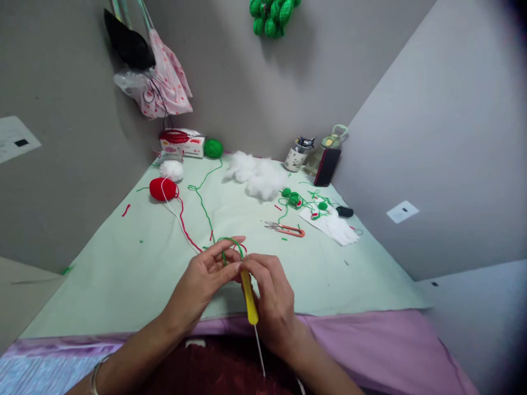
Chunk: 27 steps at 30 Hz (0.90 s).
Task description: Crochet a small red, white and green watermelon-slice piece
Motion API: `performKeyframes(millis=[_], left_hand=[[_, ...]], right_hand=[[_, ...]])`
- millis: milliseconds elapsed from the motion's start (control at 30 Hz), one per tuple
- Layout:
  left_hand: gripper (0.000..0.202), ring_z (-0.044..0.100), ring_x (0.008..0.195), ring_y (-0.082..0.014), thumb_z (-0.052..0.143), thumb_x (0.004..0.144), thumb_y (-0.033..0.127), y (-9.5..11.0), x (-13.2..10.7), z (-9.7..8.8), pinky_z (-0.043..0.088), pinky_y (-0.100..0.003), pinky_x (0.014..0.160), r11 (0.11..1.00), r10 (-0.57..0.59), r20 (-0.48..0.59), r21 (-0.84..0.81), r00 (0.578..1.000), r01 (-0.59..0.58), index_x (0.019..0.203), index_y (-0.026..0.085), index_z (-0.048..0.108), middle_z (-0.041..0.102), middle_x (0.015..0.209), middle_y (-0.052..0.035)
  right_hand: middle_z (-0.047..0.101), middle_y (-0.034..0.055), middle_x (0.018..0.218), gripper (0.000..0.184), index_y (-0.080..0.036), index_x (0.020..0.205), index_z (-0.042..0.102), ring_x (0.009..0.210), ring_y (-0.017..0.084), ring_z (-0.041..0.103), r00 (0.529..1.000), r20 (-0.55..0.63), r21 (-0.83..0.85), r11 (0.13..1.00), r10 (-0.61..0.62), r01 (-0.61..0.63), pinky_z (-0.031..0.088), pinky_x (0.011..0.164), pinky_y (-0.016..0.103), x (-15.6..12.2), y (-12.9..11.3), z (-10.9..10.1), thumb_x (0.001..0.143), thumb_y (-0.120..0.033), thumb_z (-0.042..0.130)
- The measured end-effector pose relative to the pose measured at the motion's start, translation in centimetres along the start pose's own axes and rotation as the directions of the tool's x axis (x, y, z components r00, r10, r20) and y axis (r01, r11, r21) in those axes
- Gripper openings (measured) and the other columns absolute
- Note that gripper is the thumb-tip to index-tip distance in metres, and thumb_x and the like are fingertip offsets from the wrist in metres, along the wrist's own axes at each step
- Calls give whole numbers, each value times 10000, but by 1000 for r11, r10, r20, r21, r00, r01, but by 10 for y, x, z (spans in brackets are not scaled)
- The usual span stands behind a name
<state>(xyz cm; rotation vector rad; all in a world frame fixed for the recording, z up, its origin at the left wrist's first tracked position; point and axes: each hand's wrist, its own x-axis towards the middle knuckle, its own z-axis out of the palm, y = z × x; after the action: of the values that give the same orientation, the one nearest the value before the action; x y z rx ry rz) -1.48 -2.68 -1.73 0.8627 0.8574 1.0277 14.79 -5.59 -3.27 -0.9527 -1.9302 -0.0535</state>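
My left hand pinches a loop of green yarn between thumb and fingers, just above the near edge of the pale green table. My right hand is closed around a yellow-handled crochet hook, whose tip meets the yarn at my left fingertips. The green strand runs back across the table to a green yarn ball. Red and white strands lead from near my hands to a red yarn ball.
Orange-handled snips lie mid-table. White stuffing, small green crocheted pieces, white paper, a black object, a cup, a bottle and a box sit farther back. Bags hang on the wall.
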Motion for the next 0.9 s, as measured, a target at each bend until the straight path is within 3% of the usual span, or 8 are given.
performKeyframes(millis=[167,400,667,800,900], left_hand=[[472,658,821,-165,860,822,332,-1,-4,-5,545,-277,828,999,-36,-84,2,996,36,1266,199,766,689,877,-5],[350,653,913,-185,857,836,343,2,-13,3,533,-288,918,989,-96,-55,-121,994,89,1160,216,820,671,842,-6],[314,619,791,-124,930,761,329,6,-31,1,503,-199,769,977,-178,-20,-127,984,174,1051,246,840,705,808,6],[273,660,764,-132,915,775,324,5,-30,0,517,-215,754,974,-183,6,-135,983,183,1024,251,830,750,807,-4],[242,698,844,-151,894,799,316,6,-25,0,533,-227,821,980,-163,-8,-113,987,161,1020,238,834,781,885,-21]], right_hand=[[720,146,1238,434,-195,1316,584,1179,204,707,971,235,234,968,37,-94,645,952,343,6,-2,-13,947,7,478],[761,184,1123,344,-92,1313,619,980,238,717,990,92,-45,993,-103,107,658,831,366,6,-8,-7,988,-34,523],[783,188,1034,321,-50,1229,662,977,238,741,968,105,-66,969,-229,236,673,828,325,5,-23,-26,1041,-108,408],[767,168,1161,295,-114,1267,631,1097,199,745,981,173,199,979,-86,50,660,892,288,0,-18,-34,1022,-79,471],[759,74,1068,295,-200,1197,651,1016,156,737,979,138,411,891,148,-193,643,882,285,5,-7,-37,1008,-44,485]])
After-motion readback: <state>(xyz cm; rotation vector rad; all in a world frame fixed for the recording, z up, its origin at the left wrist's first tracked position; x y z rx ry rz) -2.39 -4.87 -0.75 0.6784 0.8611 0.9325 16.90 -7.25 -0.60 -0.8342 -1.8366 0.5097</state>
